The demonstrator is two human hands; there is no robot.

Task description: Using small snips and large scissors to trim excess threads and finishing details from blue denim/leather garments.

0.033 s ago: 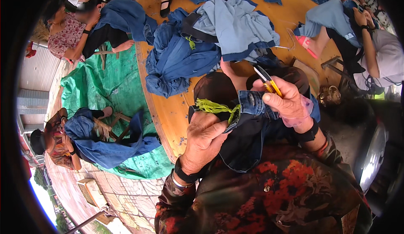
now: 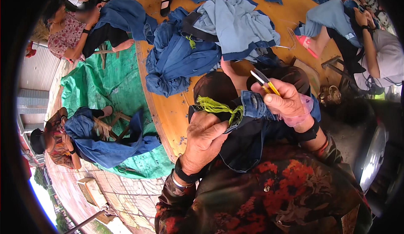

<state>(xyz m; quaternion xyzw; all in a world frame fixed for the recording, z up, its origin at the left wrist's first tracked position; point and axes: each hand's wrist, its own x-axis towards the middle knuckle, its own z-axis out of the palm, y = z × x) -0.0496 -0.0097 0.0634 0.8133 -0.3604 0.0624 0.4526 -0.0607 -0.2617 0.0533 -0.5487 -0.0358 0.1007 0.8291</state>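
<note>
1. Look just off centre, toward 3 o'clock, for the dark denim garment, held up between both hands.
2. Find the left hand below centre at 6 o'clock, fingers narrowed in a pinch on the garment's edge, beside bright green threads.
3. Find the right hand toward 3 o'clock, fingers closed round a yellow-and-black tool, tip toward 11 o'clock. Cannot tell whether hidden fingers also grip denim.
4. Judge as partway: threads bunched at the edge, tool tip apart from them. Cannot tell how much is done.
5. Notice toward 12 o'clock a denim pile, with green strands on top; finished or waiting, impossible to tell.
6. Locate a box at 8 o'clock and a woven-looking basket at 3 o'clock; cannot make out contents.
</note>
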